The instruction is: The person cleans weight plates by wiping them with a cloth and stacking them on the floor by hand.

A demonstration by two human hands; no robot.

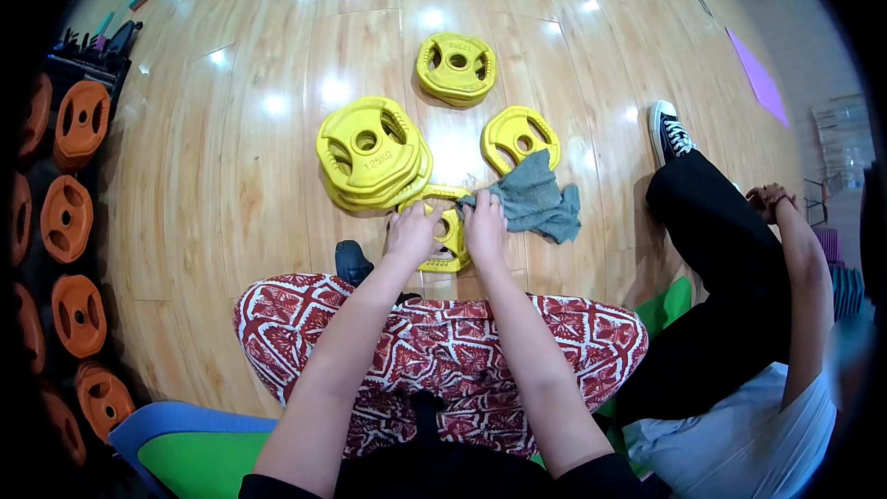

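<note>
In front of my crossed legs a yellow weight plate (445, 264) lies on the wood floor between my two hands. My left hand (413, 233) has its fingers curled over the plate's left side. A grey cloth (534, 199) is pinched in my right hand (486, 229) at the plate's right side, with its loose part spread out to the right. Just beyond my left hand stands a stack of yellow plates (368, 164), the top one marked 1.25KG. Another yellow plate (504, 137) lies partly under the cloth.
Farther off sits a small stack of yellow plates (456, 69). Orange plates (78, 314) hang on a rack along the left. At my right a person in black trousers (721, 240) sits with hands clasped. Green and blue mats (203, 457) lie beneath us.
</note>
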